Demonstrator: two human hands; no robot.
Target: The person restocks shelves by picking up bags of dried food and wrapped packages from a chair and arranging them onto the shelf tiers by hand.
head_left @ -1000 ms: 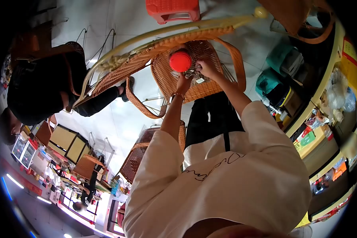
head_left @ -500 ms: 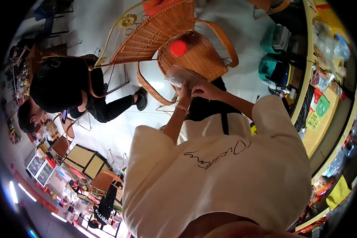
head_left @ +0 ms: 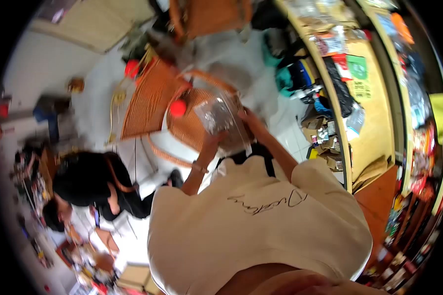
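A clear plastic bag (head_left: 220,118) is spread out in front of me, above the seat of a woven wicker chair (head_left: 189,129). My left hand (head_left: 212,143) grips its lower left part, with the fingers partly behind the plastic. At the bag's right edge, my right hand (head_left: 249,119) is closed on the plastic. Whether anything lies inside the bag I cannot make out through the glare and blur. A round red object (head_left: 178,108) rests on the chair seat, left of the bag and apart from both hands.
To the left, a seated person in black (head_left: 91,179) leans over. On the right run wooden shelves (head_left: 374,123) with bags and packets. Teal bins (head_left: 284,81) and small boxes (head_left: 332,160) stand on the floor beside them. Another brown chair (head_left: 209,19) is at the back.
The view has swung to the right, and the picture is blurred. My hands have moved apart, and the bag between them now lies spread wider than the earlier bunched plastic.
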